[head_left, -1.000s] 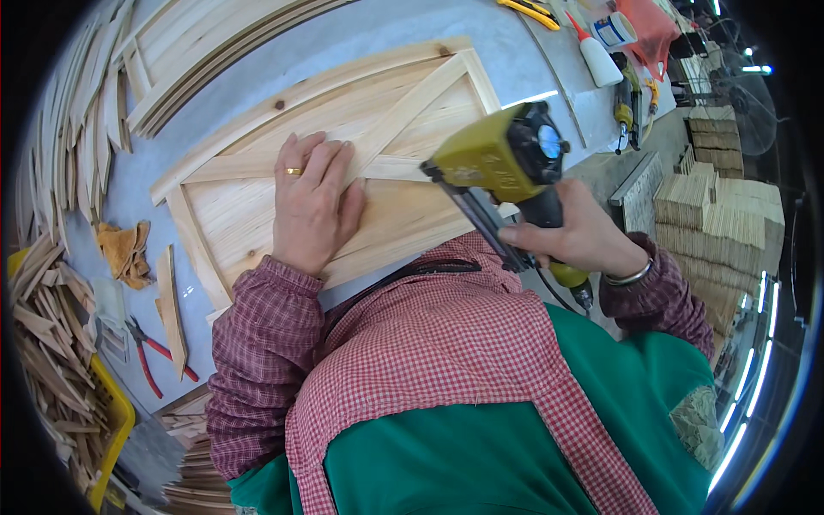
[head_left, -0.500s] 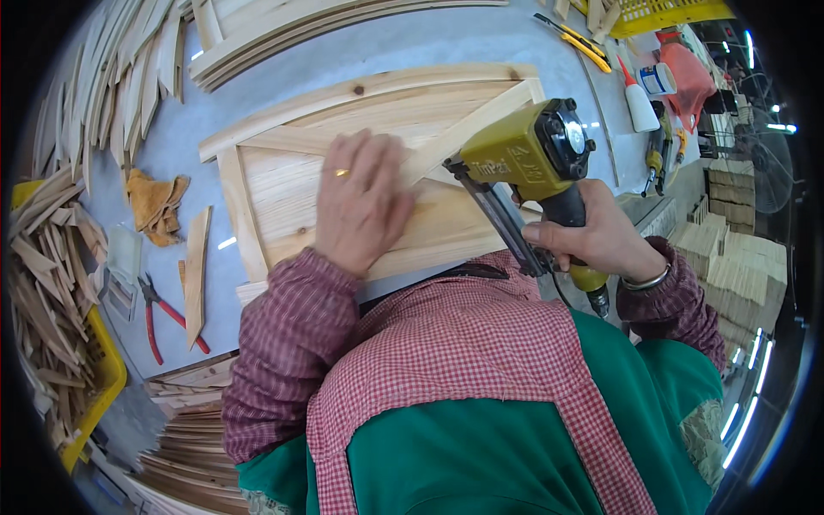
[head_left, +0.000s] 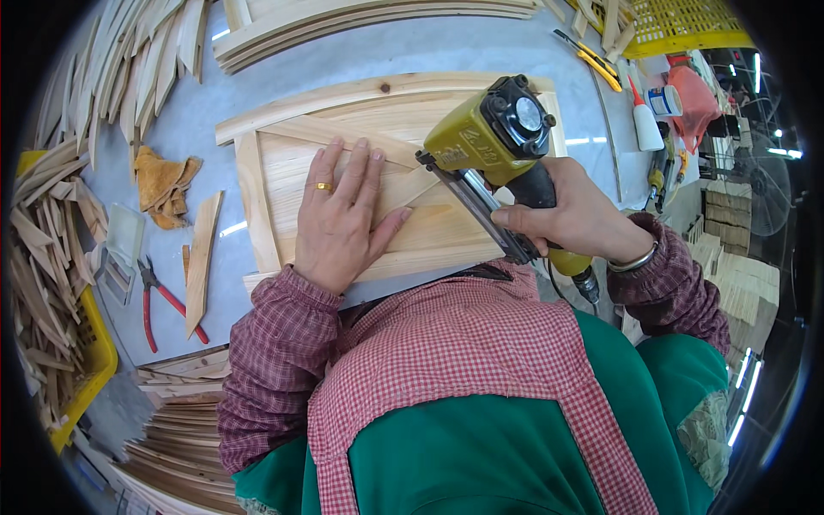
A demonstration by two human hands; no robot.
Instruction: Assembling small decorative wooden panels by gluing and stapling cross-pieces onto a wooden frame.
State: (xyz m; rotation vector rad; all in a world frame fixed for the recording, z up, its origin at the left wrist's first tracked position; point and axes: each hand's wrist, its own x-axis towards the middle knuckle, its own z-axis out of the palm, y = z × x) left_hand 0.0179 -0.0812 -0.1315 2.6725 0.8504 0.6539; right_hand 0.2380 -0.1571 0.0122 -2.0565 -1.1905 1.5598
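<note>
A framed wooden panel (head_left: pixel 257 202) with diagonal strips across its face lies on the table before me. My left hand (head_left: pixel 343 210) rests flat on it, fingers spread, a ring on one finger. The fingertips touch the upper diagonal strip (head_left: pixel 343 137). My right hand (head_left: pixel 562 210) grips the dark handle of a yellow-green pneumatic nail gun (head_left: pixel 489 137). Its nose end is over the panel, close to where the strips meet; whether it touches the wood I cannot tell. The gun's body hides the panel's right part.
Left of the panel lie an orange cloth (head_left: pixel 165 184), a loose wood strip (head_left: pixel 202 257) and red-handled pliers (head_left: pixel 154 300). A yellow crate (head_left: pixel 96 360) full of wood offcuts stands at the far left. Stacked boards (head_left: pixel 360 21) lie behind. A utility knife (head_left: pixel 596 69) and glue bottle (head_left: pixel 645 124) sit right.
My left hand has gone from blurred motion to resting flat with fingers spread, slightly lower left. The nail gun has moved left and up, toward the panel's middle.
</note>
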